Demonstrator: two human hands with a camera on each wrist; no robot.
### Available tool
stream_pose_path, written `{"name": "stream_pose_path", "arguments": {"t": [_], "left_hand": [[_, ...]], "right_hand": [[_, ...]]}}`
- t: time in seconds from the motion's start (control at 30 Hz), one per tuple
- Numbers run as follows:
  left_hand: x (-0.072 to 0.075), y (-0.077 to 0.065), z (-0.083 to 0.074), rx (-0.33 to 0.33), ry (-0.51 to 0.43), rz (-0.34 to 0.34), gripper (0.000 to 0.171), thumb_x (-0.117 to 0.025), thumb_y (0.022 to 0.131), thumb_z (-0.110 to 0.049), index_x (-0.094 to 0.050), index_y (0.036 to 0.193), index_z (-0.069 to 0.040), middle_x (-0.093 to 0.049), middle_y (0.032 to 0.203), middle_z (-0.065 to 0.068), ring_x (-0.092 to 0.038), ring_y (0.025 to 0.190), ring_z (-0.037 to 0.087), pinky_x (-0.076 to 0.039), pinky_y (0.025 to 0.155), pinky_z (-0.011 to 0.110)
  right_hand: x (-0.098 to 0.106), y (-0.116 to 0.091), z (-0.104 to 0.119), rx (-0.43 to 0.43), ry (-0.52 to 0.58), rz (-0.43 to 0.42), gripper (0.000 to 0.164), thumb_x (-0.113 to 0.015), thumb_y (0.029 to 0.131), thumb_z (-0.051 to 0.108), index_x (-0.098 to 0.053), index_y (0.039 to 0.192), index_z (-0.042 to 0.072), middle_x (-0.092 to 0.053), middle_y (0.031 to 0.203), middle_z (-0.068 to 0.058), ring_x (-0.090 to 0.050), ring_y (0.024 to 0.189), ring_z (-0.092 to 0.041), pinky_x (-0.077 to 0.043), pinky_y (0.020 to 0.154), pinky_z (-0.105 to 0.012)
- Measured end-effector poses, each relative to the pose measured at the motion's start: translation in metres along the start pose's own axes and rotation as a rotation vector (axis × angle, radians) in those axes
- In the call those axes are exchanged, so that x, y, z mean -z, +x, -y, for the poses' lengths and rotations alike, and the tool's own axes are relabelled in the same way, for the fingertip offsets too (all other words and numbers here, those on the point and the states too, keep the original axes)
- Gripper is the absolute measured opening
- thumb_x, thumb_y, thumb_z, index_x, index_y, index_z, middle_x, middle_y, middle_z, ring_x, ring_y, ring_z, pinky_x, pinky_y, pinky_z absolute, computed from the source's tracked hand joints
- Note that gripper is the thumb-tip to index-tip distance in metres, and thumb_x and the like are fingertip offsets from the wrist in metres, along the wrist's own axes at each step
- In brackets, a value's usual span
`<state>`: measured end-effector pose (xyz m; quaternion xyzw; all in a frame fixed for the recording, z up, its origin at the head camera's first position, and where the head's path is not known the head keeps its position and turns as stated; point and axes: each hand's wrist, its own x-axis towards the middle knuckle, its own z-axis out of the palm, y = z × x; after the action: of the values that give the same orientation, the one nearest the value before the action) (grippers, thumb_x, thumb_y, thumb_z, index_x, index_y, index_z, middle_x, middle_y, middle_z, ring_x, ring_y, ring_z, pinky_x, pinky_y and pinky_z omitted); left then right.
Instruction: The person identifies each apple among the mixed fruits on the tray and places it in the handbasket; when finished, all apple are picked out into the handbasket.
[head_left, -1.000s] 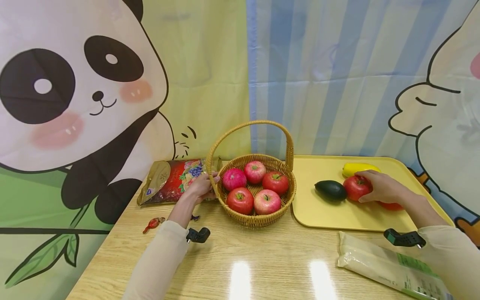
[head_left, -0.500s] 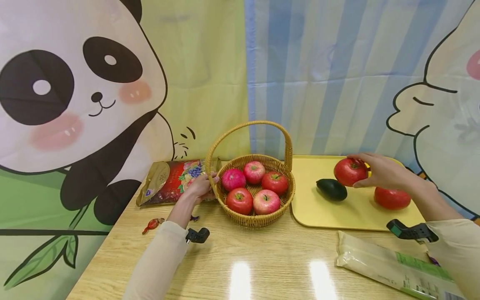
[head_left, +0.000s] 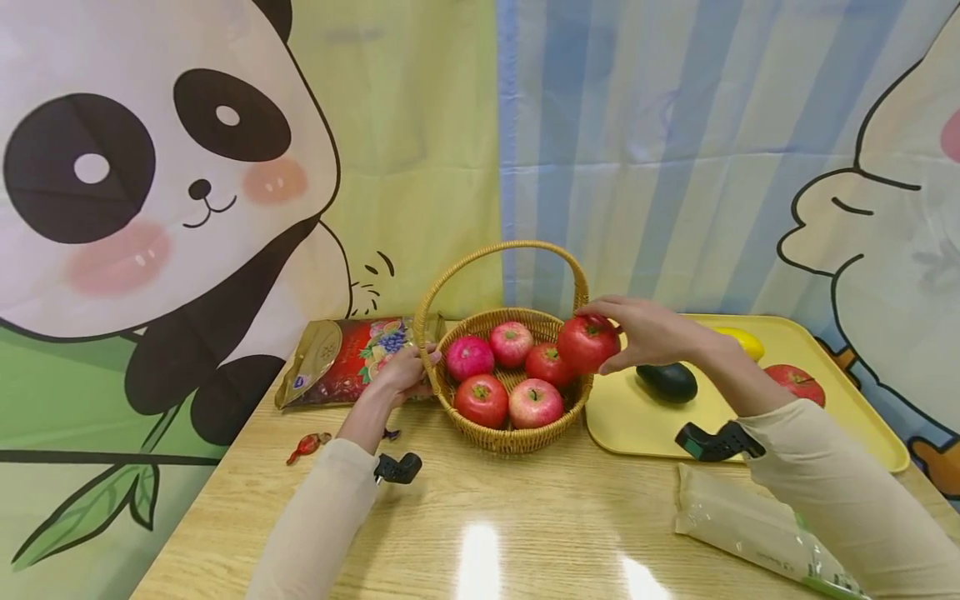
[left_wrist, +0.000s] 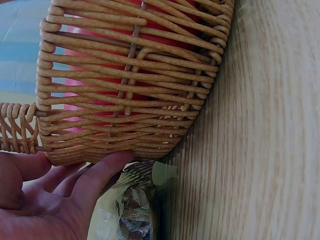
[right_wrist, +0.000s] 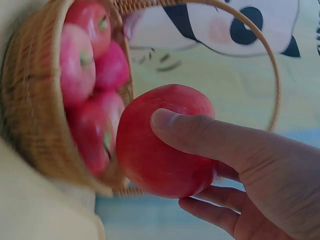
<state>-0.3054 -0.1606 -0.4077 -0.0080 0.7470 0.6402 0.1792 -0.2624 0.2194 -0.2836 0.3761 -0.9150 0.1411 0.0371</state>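
Observation:
My right hand (head_left: 637, 332) holds a red apple (head_left: 588, 343) over the right rim of the wicker basket (head_left: 517, 442). In the right wrist view the thumb lies across this apple (right_wrist: 167, 145), with fingers behind it. Inside the basket are two pink apples (head_left: 536, 403), two red fruits (head_left: 481, 401) with green stem ends, and a magenta ball-shaped fruit (head_left: 470, 358). At the basket's left side my left hand (head_left: 405, 375) grips the rim by the foot of the handle; up close, fingers (left_wrist: 102, 172) press against the weave (left_wrist: 125, 95).
On the right, a yellow tray (head_left: 622, 429) carries a dark green, avocado-shaped item (head_left: 667, 383), a yellow item (head_left: 742, 340) and another red fruit (head_left: 797, 383). A printed bag (head_left: 352, 358) lies behind my left hand. A pale packet (head_left: 750, 521) and a red-wrapped candy (head_left: 306, 448) lie nearer.
My right hand has lifted the red apple off the yellow tray and carried it left to the basket's right rim. The left hand has stayed at the basket.

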Motion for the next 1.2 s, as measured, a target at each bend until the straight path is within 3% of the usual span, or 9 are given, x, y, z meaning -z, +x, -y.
{"name": "stream_pose_path", "arguments": {"t": [0.2,0.5,0.67,1.0,1.2], "left_hand": [[0.000,0.000,-0.001,-0.003,0.001,-0.003,0.045,-0.043,0.105,-0.021,-0.040,0.148,-0.006,-0.054,0.129,0.025,-0.067,0.099,0.026,-0.058,0.078,0.034],[-0.001,-0.001,0.000,0.004,-0.008,-0.009,0.045,-0.043,0.105,-0.020,-0.040,0.147,-0.005,-0.051,0.133,0.026,-0.063,0.111,0.034,-0.057,0.074,0.031],[-0.001,-0.002,-0.001,0.009,-0.003,-0.020,0.049,-0.043,0.105,-0.021,-0.035,0.150,-0.004,-0.046,0.139,0.026,-0.057,0.119,0.038,-0.058,0.077,0.033],[-0.002,0.001,0.000,-0.013,-0.009,-0.006,0.045,-0.042,0.105,-0.019,-0.040,0.147,-0.004,-0.057,0.122,0.024,-0.066,0.093,0.022,-0.057,0.071,0.030],[-0.002,-0.001,-0.001,0.001,0.012,-0.029,0.046,-0.043,0.105,-0.021,-0.040,0.147,-0.006,-0.055,0.128,0.025,-0.065,0.096,0.023,-0.057,0.069,0.029]], "right_hand": [[-0.023,0.043,0.016,-0.004,0.029,0.052,0.077,-0.085,0.070,0.027,-0.052,0.136,0.005,-0.056,0.133,-0.018,-0.055,0.120,-0.037,-0.047,0.099,-0.053],[-0.056,0.085,0.024,-0.019,0.029,0.086,0.079,-0.084,0.071,0.031,-0.051,0.138,0.004,-0.055,0.136,-0.020,-0.051,0.125,-0.038,-0.042,0.106,-0.051],[-0.063,0.093,0.027,-0.032,0.031,0.120,0.078,-0.085,0.072,0.030,-0.051,0.138,0.006,-0.053,0.138,-0.020,-0.050,0.127,-0.038,-0.041,0.107,-0.051],[-0.069,0.093,0.031,-0.083,0.052,0.134,0.079,-0.084,0.073,0.032,-0.049,0.139,0.007,-0.049,0.142,-0.020,-0.048,0.130,-0.038,-0.041,0.108,-0.051],[-0.072,0.090,0.033,-0.103,0.056,0.130,0.080,-0.083,0.073,0.033,-0.048,0.140,0.006,-0.046,0.143,-0.022,-0.046,0.130,-0.038,-0.041,0.107,-0.053]]}}
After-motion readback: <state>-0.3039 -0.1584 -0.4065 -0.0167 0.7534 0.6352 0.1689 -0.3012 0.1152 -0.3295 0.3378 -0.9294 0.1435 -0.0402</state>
